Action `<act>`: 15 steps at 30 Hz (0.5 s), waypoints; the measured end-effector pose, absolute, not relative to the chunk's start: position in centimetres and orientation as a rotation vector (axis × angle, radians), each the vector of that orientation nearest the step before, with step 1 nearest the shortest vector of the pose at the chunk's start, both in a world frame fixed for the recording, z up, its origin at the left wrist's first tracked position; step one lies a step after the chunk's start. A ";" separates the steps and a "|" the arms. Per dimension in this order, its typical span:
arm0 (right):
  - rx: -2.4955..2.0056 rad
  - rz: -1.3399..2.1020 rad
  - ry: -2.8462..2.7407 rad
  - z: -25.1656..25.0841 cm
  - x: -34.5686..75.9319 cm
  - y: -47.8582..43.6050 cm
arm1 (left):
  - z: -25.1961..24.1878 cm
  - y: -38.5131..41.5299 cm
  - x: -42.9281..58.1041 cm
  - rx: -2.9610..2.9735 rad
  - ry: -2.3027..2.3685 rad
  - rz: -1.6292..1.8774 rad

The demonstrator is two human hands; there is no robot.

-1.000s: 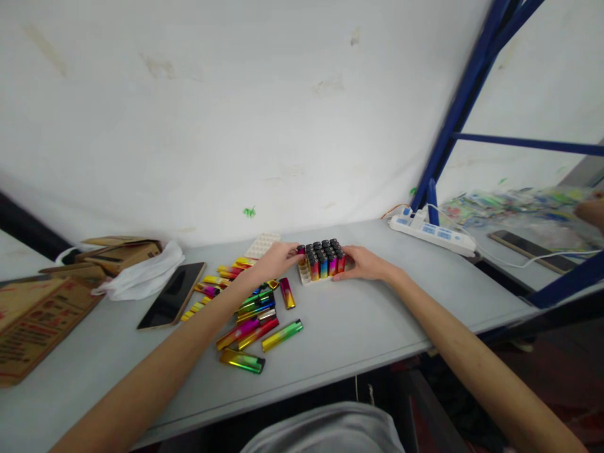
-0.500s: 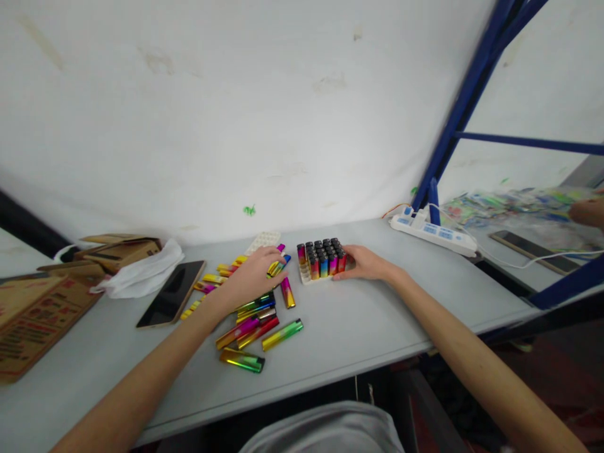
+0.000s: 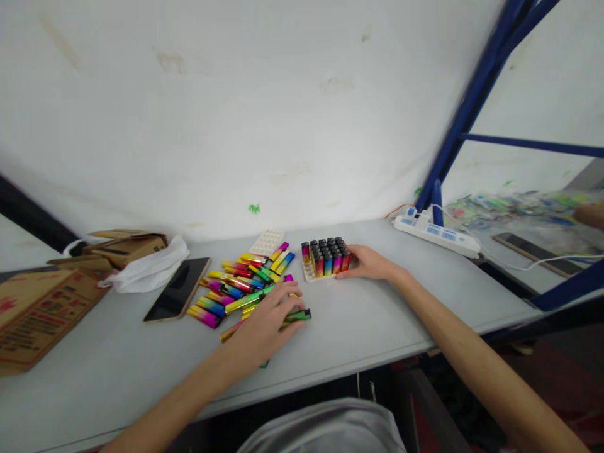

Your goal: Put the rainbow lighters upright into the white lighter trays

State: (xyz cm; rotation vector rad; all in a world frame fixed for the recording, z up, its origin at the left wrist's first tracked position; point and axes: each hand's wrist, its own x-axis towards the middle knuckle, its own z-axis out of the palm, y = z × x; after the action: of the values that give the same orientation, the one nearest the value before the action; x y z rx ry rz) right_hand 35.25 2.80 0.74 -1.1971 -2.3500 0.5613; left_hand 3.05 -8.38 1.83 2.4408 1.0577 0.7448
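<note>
My left hand (image 3: 274,314) is over the near part of a loose pile of shiny multicoloured lighters (image 3: 245,283), its fingers closed on a green lighter (image 3: 298,316) whose dark top sticks out to the right. Other lighters under the palm are partly hidden. My right hand (image 3: 368,261) grips the right side of a white tray (image 3: 309,275), thumb at the front corner. Rows of upright lighters (image 3: 328,261) with black tops fill much of the tray; bare slots show at its front left. Another white tray (image 3: 267,242), with nothing standing in it, lies behind the pile.
Left of the pile lie a phone (image 3: 178,289), a white cloth-like item (image 3: 151,267) and cardboard boxes (image 3: 51,308). A power strip (image 3: 436,236) with cables runs along the back right by a blue metal frame (image 3: 460,119). Beyond it are another phone (image 3: 535,251) and a blurred hand (image 3: 592,214).
My left hand has moved from the back of the pile toward me and taken hold of the green lighter. My right hand stays on the tray. The view has shifted slightly.
</note>
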 end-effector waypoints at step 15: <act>-1.204 0.568 -2.364 0.5 35.4 2.9 | 4.5 -2.9 5.8 1.251 0.805 0.831</act>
State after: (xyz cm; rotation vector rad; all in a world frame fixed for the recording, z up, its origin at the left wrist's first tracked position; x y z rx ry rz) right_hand 35.40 2.91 0.54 -1.2039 -2.3638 0.5685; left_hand 5.83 -2.93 4.52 1.2508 0.8045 0.8309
